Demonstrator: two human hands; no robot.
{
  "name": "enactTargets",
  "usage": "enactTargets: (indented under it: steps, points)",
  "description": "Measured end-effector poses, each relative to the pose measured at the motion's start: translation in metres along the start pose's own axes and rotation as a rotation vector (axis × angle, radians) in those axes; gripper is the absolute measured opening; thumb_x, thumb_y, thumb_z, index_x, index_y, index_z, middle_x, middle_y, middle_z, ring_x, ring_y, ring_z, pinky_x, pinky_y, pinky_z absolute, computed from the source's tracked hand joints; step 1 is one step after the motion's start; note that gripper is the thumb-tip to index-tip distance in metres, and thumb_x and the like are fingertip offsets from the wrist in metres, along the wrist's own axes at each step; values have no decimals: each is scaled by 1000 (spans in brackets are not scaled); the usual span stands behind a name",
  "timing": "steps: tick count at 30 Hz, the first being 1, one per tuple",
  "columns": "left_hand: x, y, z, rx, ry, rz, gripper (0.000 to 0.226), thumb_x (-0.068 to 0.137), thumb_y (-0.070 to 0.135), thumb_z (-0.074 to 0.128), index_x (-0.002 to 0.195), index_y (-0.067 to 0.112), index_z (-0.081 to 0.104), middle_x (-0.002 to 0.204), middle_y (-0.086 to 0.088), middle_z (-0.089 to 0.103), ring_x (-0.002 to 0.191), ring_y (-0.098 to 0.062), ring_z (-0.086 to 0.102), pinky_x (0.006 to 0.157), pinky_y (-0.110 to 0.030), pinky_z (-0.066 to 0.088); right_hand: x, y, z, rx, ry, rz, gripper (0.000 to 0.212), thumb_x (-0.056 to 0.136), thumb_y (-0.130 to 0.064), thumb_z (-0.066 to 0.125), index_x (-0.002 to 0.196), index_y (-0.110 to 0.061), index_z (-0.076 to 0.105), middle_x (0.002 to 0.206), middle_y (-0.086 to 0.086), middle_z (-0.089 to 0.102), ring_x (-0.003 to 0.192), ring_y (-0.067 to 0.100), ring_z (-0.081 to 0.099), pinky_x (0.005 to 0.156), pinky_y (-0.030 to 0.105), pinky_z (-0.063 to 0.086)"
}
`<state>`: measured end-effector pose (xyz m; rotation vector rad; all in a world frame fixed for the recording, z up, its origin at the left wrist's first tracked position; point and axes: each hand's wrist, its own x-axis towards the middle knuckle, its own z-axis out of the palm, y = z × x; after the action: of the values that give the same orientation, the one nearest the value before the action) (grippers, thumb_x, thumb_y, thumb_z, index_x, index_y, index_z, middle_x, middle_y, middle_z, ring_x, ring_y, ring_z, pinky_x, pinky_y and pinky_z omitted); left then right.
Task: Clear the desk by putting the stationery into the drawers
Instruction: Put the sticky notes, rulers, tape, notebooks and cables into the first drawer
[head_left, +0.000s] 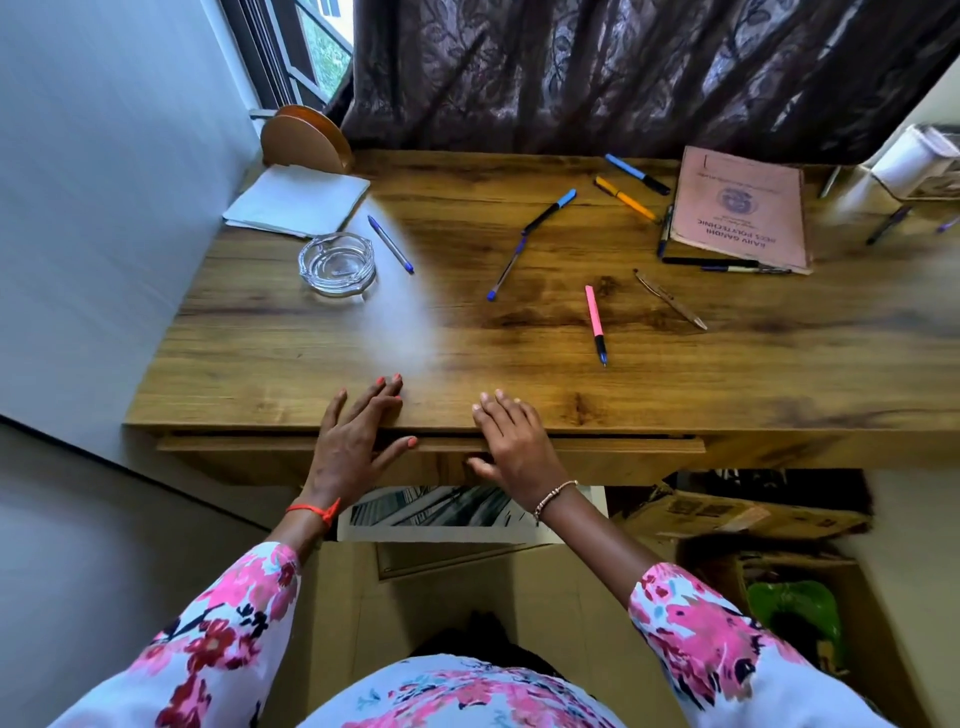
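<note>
Booklet cover, upside down, reads "GANDHI", "POLYTECHNIC".

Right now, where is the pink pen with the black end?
In the head view, the pink pen lies on the wooden desk, right of centre, between the clear blue pen and the brown pen.

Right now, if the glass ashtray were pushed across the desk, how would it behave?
The glass ashtray looks thick, so probably heavy for its size. Sitting flat, it should slide, not roll. Being glass, it could chip if dropped.
</note>
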<state>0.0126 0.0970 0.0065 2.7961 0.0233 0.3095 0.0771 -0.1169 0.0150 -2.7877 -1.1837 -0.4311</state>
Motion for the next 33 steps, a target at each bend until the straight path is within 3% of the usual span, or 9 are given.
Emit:
enactTargets:
  steps: [7,12,15,22,25,33]
  points:
    - [-1,-2,-3,57,-48,39,85,76,80,16,137,24,38,149,8,27,137,-7,23,112,-36,11,-3,1,-11,19,-44,-14,74,42,-23,90,110,-8,65,112,10,68,104,24,65,86,36,52]
    - [-1,-4,-3,78,-73,41,81,79,77,15,138,26,37,148,5,32,135,-11,30,110,-39,15,0,2,-12,-18,-81,-35,68,42,-23,91,105,-10,68,107,8,70,99,22,67,79,32,55]
    - [0,-2,-1,77,-57,22,76,81,74,17,135,26,41,146,3,36,134,-13,33,109,-42,20,1,1,-8,-38,-82,-28,62,45,-13,89,104,-11,69,106,8,71,98,22,68,77,32,56]
    - [3,7,5,105,45,-18,54,79,51,55,126,24,52,139,1,49,128,-18,46,106,-47,27,4,-4,-4,-99,-89,-3,52,49,-8,87,98,-12,71,101,7,72,94,22,69,73,31,56]
    - [4,11,6,119,66,-22,55,70,35,76,120,20,58,134,-2,54,123,-21,52,102,-52,34,4,-5,-2,-134,-105,-6,50,50,-10,87,98,-10,71,101,10,72,93,24,69,73,34,57]
    - [3,13,4,133,37,-24,58,66,30,80,118,18,58,132,-5,56,121,-25,54,99,-55,36,-5,-11,-1,-200,-148,-4,54,61,-11,79,112,-7,64,115,13,66,107,27,63,85,40,54]
